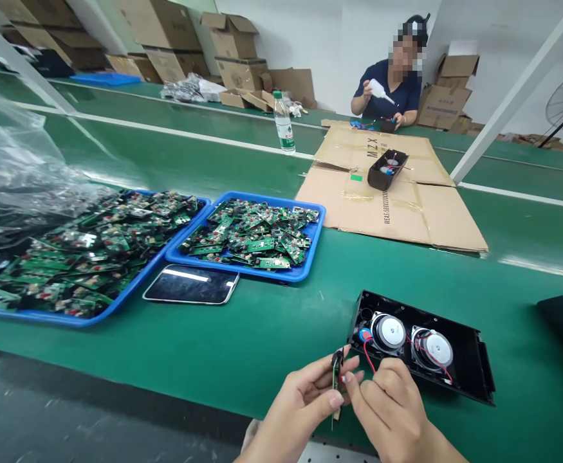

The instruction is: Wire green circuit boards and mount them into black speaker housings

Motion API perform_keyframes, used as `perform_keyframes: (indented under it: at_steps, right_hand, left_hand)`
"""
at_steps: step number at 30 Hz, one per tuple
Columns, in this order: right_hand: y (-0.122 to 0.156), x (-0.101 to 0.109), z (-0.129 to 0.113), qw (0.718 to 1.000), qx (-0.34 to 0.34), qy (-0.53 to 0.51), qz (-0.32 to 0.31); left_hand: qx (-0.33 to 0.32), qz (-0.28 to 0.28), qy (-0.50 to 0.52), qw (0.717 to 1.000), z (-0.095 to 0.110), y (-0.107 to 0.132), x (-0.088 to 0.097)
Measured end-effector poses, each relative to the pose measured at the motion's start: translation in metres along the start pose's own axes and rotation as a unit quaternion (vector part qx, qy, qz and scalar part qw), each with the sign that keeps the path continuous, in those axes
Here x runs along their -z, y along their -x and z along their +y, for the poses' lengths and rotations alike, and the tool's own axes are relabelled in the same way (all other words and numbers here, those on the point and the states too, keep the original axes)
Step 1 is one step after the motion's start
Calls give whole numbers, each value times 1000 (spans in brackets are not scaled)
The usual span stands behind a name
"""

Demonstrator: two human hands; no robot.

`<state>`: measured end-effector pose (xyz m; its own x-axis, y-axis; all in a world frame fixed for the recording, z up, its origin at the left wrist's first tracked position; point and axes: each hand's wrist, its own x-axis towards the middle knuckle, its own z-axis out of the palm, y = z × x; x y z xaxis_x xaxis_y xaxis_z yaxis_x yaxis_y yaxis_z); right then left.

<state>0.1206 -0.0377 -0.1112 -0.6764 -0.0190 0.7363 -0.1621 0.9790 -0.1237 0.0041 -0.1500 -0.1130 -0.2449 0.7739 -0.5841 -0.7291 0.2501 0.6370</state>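
My left hand (pixel 300 402) and my right hand (pixel 390 405) meet at the bottom centre, both pinching a small green circuit board (pixel 336 378) held on edge. Red and black wires run from the board to an open black speaker housing (pixel 474 373) lying on the green belt just beyond my hands. Inside the housing sit two round speakers (pixel 390 331), side by side, with a blue part at the left end.
Two blue trays (pixel 305 263) heaped with green circuit boards lie at left, a phone (pixel 192 284) in front of them. Flattened cardboard (pixel 406 212) carries another black housing (pixel 386 170). A water bottle (pixel 284 123) stands behind. A person across the belt holds a white bottle (pixel 380 91).
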Motion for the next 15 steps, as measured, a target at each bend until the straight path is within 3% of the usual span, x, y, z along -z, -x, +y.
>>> perform_keyframes:
  at_steps: [6,10,13,15]
  right_hand:
    - [1,-2,0,1000,-2,-3,17]
    - [1,11,3,998,-52,-21,1]
    - [16,34,15,985,-154,-63,37]
    - [35,51,27,960,-270,-11,77]
  left_hand:
    - [6,9,-27,1000,3,0,-4]
    - [18,-18,-36,999,4,-2,-3]
    - [35,-24,-39,998,7,-3,-5]
    - [66,-36,-85,994,12,-4,-11]
